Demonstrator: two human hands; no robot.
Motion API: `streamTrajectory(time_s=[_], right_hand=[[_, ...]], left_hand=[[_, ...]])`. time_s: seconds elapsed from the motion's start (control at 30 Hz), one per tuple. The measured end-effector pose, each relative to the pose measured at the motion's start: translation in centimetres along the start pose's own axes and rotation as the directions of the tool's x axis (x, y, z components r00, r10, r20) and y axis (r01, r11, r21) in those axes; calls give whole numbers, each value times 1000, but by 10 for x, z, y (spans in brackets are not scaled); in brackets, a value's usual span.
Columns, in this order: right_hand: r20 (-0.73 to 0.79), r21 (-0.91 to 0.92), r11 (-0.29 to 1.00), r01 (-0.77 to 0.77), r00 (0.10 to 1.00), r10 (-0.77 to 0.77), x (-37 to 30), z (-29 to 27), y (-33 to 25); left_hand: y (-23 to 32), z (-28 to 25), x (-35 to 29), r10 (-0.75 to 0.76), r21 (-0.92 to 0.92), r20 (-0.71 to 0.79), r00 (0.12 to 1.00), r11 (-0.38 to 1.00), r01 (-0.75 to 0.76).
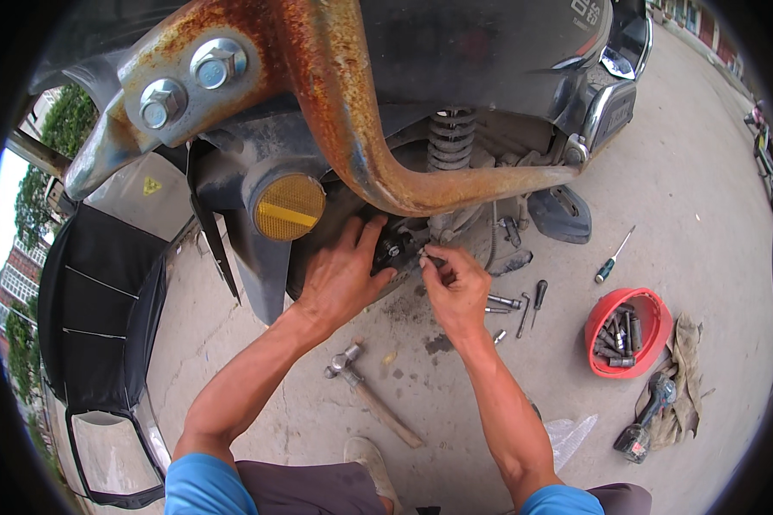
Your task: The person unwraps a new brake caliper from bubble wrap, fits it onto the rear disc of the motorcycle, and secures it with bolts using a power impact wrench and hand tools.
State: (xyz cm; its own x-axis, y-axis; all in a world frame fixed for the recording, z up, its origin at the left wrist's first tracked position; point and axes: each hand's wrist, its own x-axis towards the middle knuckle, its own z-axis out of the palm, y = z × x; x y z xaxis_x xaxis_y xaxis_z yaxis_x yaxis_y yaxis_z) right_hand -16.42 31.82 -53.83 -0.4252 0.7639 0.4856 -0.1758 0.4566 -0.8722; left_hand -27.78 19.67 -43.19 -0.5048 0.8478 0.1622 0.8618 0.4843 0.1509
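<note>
Left hand wraps closed around a black wheel-hub part under the rusty frame bar. Right hand pinches a small fastener at the hub, fingertips shut on it. Judgement: keep the hub steady and start the fastener straight, by hand. Count on the concrete ground: one hammer, one red bowl of sockets, one power tool, one green-handled screwdriver.

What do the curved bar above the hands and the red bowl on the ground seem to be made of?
Curved bar: probably steel; orange-brown rust covers its surface, with bright metal bolts at its bracket.
Red bowl: likely plastic; its colour is even and slightly glossy.
</note>
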Motion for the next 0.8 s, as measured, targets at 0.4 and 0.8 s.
streamTrajectory(time_s=[0.4, 0.8], right_hand=[[54, -19, 999, -50, 997, 51, 0, -6, 0], [63, -66, 986, -151, 986, 155, 14, 4, -10]], left_hand=[[7, -4, 3, -14, 63, 35, 999, 998, 12], [9, -1, 7, -37, 61, -17, 999, 997, 38]])
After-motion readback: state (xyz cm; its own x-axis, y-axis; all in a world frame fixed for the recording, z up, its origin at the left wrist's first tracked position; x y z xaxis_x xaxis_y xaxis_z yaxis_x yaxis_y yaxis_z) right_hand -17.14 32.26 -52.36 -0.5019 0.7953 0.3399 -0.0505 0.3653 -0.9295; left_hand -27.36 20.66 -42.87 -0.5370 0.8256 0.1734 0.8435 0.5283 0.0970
